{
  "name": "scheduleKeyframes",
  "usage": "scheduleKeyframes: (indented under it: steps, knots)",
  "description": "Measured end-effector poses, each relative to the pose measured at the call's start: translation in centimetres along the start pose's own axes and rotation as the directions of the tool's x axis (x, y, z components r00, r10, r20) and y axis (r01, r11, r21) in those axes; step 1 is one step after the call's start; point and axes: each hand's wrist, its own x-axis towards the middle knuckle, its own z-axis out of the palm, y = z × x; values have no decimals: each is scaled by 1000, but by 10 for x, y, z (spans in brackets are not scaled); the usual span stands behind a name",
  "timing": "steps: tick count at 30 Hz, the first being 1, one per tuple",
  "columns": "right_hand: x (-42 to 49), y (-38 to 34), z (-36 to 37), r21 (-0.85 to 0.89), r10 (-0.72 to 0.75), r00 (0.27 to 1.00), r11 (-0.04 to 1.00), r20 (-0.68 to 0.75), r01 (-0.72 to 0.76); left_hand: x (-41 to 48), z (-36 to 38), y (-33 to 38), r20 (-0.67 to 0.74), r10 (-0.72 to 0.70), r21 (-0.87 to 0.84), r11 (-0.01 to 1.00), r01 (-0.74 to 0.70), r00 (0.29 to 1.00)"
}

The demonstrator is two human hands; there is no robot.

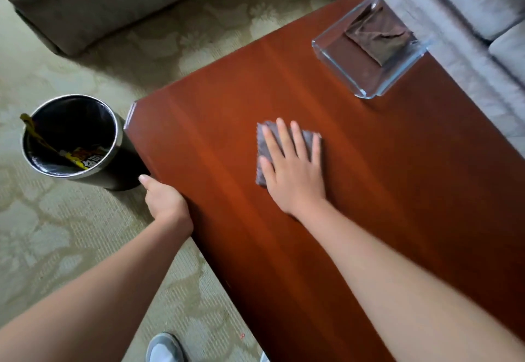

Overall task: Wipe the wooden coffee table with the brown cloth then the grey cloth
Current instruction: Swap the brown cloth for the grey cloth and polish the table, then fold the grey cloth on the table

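The wooden coffee table [383, 191] fills the middle and right of the head view, reddish brown and glossy. My right hand [292, 168] lies flat with fingers spread on a folded grey cloth [262, 148], pressing it onto the tabletop near its middle. My left hand [164, 199] grips the table's left edge, thumb on top. The brown cloth [377, 37] lies folded inside a clear glass dish [338, 57] at the far right part of the table.
A black round bin [85, 171] with a metal rim and a yellow wrapper inside stands on the carpet, touching the table's left corner. A grey sofa [468, 6] runs along the table's right side. An armchair [99, 0] sits at the far left. My shoe [164, 347] shows at the bottom.
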Motion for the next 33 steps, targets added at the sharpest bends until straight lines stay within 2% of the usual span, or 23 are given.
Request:
scheduleKeyframes:
  steps: [3,5,6,8,9,10,11,12,14,16,17,18,20,22,24,26,29,30,33]
  knots:
    - [-113,32,15,13,213,977,977,23,-213,-16,-3,5,1,-11,16,1000,11,1000]
    - [-168,37,26,16,283,958,959,44,-284,-22,-4,11,-9,-11,34,999,11,1000]
    - [-181,37,28,22,289,955,957,61,-291,-25,-5,13,-30,25,61,998,-23,999]
    - [-187,37,28,53,296,952,952,73,-300,-32,-9,11,-77,245,230,948,-222,966]
    - [-185,39,27,88,305,950,947,68,-310,-43,-11,6,-43,404,336,867,-367,914]
    - [-184,41,24,148,316,947,936,52,-320,-59,-14,-5,51,561,409,743,-530,826]
    - [-184,43,20,229,339,940,914,16,-334,-79,-15,-19,192,679,434,588,-682,708]
    - [-187,47,15,315,382,923,881,-36,-353,-101,-14,-34,347,731,418,440,-795,587]
    - [-195,56,3,469,528,833,785,-166,-404,-145,-9,-66,606,679,369,222,-903,414]
    - [-203,68,-6,581,693,672,668,-260,-465,-181,-1,-92,736,578,351,118,-929,351]
    - [-206,73,-9,642,779,587,570,-222,-513,-196,4,-100,756,546,360,114,-926,361]
    - [-209,77,-10,704,848,515,441,-123,-557,-209,8,-106,763,518,374,134,-918,387]
    - [-213,79,-12,752,897,429,214,101,-624,-231,14,-111,761,435,442,194,-876,481]
    - [-217,75,-11,740,884,428,159,187,-654,-243,18,-114,737,375,503,252,-827,562]
    - [-217,69,-13,729,871,425,123,245,-674,-249,20,-114,715,354,517,312,-797,603]
    - [-214,65,-14,703,868,371,35,332,-710,-247,19,-113,697,341,526,354,-773,630]
    - [-207,66,-11,664,863,270,-97,428,-741,-241,21,-104,650,271,596,398,-698,710]
    - [-205,66,-10,658,858,265,-107,441,-746,-239,22,-100,645,241,615,398,-680,725]
    - [-198,64,-9,659,868,256,-104,426,-745,-231,28,-85,698,185,602,373,-706,692]
